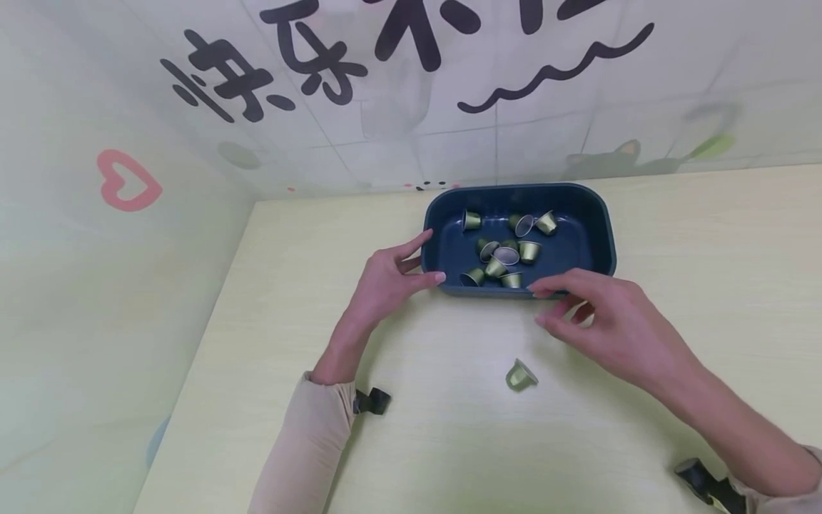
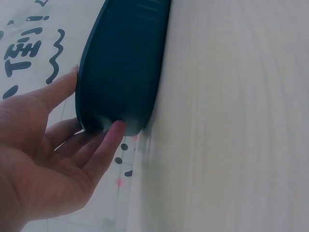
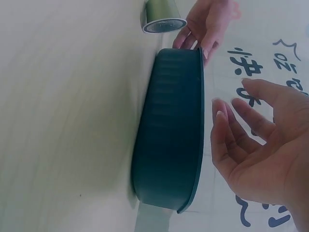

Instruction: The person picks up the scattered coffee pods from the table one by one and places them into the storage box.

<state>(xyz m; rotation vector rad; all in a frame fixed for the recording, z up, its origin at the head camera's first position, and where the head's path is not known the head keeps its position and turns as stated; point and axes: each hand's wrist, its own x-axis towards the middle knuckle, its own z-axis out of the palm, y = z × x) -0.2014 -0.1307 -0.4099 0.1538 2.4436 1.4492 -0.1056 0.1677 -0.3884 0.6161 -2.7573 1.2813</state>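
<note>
A dark blue rectangular tray [image 1: 581, 250] stands on the table, with several green coffee capsules [image 1: 529, 252] lying inside, tumbled at various angles. My left hand [image 1: 388, 282] holds the tray by its left end, thumb at the front corner and fingers along the side. In the left wrist view, the fingers [image 2: 104, 150] meet the tray's end wall. Over the front right rim hovers my right hand [image 1: 606, 321], its fingers loosely bent, thumb apart from the forefinger and nothing between them. One coffee capsule [image 1: 521, 375] lies on its side on the table in front of the tray.
A pale wood-grain table [image 1: 437, 442] carries everything. Behind it rises a white wall [image 1: 398, 157] with black lettering, close to the tray's far side. Another wall [image 1: 77, 285], with a pink heart, borders the table's left. Black wrist devices [image 1: 372, 401] sit at both sleeves.
</note>
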